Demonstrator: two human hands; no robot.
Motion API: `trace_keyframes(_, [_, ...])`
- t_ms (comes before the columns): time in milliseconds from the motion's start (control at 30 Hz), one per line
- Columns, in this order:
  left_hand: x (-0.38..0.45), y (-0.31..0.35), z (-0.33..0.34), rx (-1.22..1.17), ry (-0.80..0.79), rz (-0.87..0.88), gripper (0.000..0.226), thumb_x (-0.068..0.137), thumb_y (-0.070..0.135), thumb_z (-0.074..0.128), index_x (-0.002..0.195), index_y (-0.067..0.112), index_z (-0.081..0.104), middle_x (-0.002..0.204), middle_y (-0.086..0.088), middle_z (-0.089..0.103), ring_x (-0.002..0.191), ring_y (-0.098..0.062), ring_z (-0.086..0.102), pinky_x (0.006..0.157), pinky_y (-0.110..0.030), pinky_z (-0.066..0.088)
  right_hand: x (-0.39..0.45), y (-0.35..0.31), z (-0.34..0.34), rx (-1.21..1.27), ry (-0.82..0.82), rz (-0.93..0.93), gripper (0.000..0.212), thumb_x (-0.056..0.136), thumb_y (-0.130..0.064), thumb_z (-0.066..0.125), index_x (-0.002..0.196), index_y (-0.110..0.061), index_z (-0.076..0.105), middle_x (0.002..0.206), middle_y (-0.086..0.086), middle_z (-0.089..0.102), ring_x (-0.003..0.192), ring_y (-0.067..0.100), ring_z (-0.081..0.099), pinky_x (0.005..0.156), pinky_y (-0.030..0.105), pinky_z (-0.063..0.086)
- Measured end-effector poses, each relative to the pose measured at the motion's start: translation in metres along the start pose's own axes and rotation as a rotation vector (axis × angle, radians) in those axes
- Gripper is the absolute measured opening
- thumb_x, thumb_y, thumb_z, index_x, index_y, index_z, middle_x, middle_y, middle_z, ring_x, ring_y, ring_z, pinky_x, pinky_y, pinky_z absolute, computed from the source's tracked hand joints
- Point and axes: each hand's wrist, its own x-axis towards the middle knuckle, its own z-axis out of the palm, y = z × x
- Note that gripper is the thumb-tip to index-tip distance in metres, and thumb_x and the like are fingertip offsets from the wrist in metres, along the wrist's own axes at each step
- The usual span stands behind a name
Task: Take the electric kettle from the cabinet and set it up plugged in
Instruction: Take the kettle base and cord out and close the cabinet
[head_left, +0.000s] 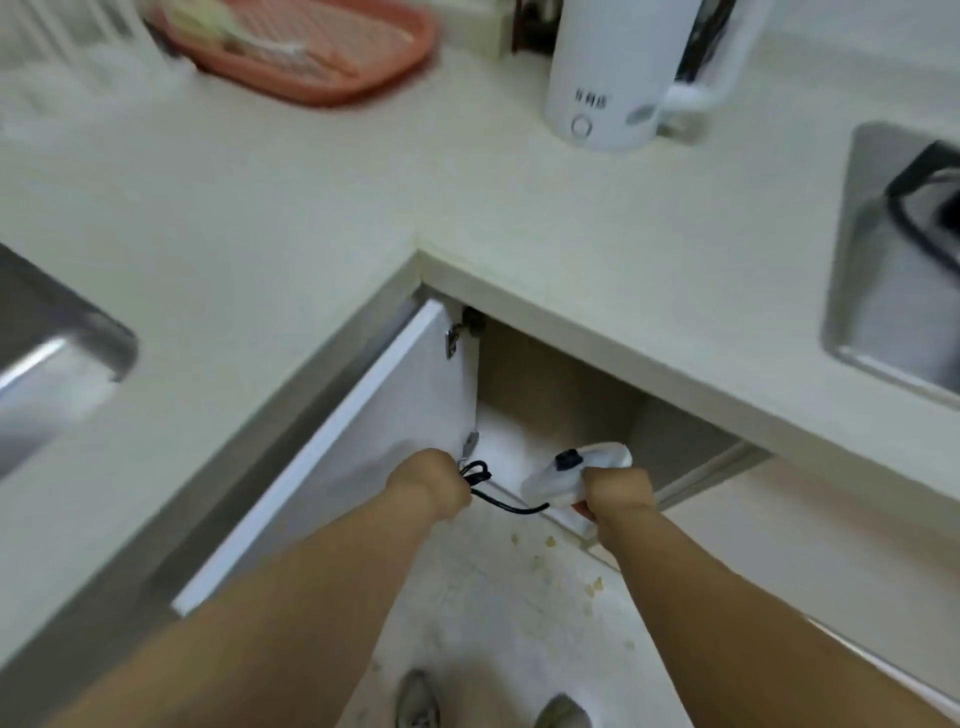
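White countertop (322, 208) carries the kettle (608, 78). Below, at the open cabinet (550, 384), right hand (618, 493) grips the base (566, 470); left hand (434, 483) clenches the coiled cord (475, 475), keeping it clear.

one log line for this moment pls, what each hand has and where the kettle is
left hand: shut on black cord | right hand: shut on kettle base at open cabinet | kettle: upright on counter
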Motion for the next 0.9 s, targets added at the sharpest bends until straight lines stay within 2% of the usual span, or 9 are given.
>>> trace_keyframes(167, [-0.098,0.031,-0.067,0.144,0.030,0.047,0.035,0.090,0.023,0.050,0.119,0.006,0.060,0.121,-0.014,0.062,0.110,-0.029,0.059,0.087,-0.032,0.048,-0.105,-0.017,-0.053,0.066,-0.023,-0.102,0.036,0.081,-0.010,0.059,0.113,0.003,0.050,0.108,0.020,0.063,0.100,0.033,0.065,0.093,0.044,0.052])
trace_keyframes(300, [-0.143,0.045,-0.087,0.221,0.068,0.043,0.033,0.090,0.026,0.052,0.115,0.006,0.063,0.117,-0.012,0.065,0.108,-0.028,0.061,0.077,-0.031,0.045,-0.145,-0.016,-0.084,0.105,-0.098,-0.267,0.038,0.082,-0.001,0.057,0.119,0.006,0.054,0.112,0.025,0.063,0.069,0.021,0.061,0.058,0.031,0.056])
trace_keyframes(367, [-0.167,0.049,-0.088,0.214,0.097,0.028,0.032,0.089,0.025,0.055,0.114,0.006,0.063,0.110,-0.011,0.065,0.100,-0.027,0.061,0.079,-0.032,0.048,-0.165,-0.014,-0.104,0.157,-0.137,-0.260,0.041,0.083,0.004,0.055,0.124,0.007,0.051,0.121,0.024,0.060,0.087,0.029,0.064,0.067,0.034,0.060])
trace_keyframes(433, [-0.195,0.058,-0.086,0.199,0.119,0.013,0.031,0.085,0.024,0.059,0.110,0.006,0.064,0.099,-0.008,0.061,0.088,-0.025,0.057,0.074,-0.031,0.046,-0.185,-0.007,-0.127,0.215,-0.177,-0.252,0.047,0.083,0.007,0.055,0.129,0.004,0.046,0.118,0.023,0.058,0.095,0.034,0.062,0.058,0.033,0.060])
trace_keyframes(533, [-0.229,0.069,-0.089,0.208,0.161,0.008,0.020,0.082,0.024,0.062,0.098,0.011,0.062,0.095,-0.007,0.059,0.082,-0.024,0.055,0.071,-0.030,0.045,-0.211,0.000,-0.153,0.236,-0.240,-0.298,0.043,0.084,0.006,0.055,0.126,0.000,0.047,0.096,0.017,0.058,0.079,0.029,0.063,0.056,0.034,0.056])
trace_keyframes(633, [-0.257,0.084,-0.107,0.206,0.242,0.027,0.014,0.081,0.024,0.062,0.090,0.014,0.058,0.093,-0.005,0.057,0.081,-0.023,0.053,0.071,-0.029,0.044,-0.237,-0.006,-0.180,0.264,-0.301,-0.370,0.015,0.084,0.007,0.053,0.097,-0.001,0.056,0.073,0.010,0.059,0.061,0.020,0.062,0.069,0.036,0.058])
trace_keyframes(700, [-0.267,0.093,-0.121,0.154,0.319,0.046,0.016,0.080,0.022,0.063,0.092,0.011,0.063,0.093,-0.006,0.060,0.084,-0.023,0.055,0.071,-0.028,0.043,-0.250,-0.017,-0.193,0.298,-0.344,-0.445,0.017,0.083,0.010,0.051,0.080,0.002,0.066,0.068,0.010,0.068,0.055,0.018,0.067,0.074,0.035,0.058])
trace_keyframes(800, [-0.275,0.115,-0.141,0.049,0.450,0.125,0.024,0.079,0.021,0.063,0.099,0.009,0.069,0.102,-0.010,0.069,0.096,-0.027,0.063,0.075,-0.028,0.047,-0.256,-0.041,-0.215,0.434,-0.321,-0.518,0.028,0.083,0.007,0.056,0.108,-0.003,0.057,0.102,0.017,0.067,0.072,0.023,0.067,0.058,0.030,0.059])
trace_keyframes(900, [-0.270,0.137,-0.149,-0.049,0.510,0.203,0.024,0.078,0.014,0.059,0.100,0.014,0.068,0.098,-0.009,0.070,0.091,-0.028,0.065,0.069,-0.029,0.050,-0.251,-0.062,-0.233,0.451,-0.235,-0.532,0.034,0.085,0.000,0.059,0.117,-0.006,0.052,0.117,0.017,0.061,0.082,0.024,0.063,0.042,0.025,0.052])
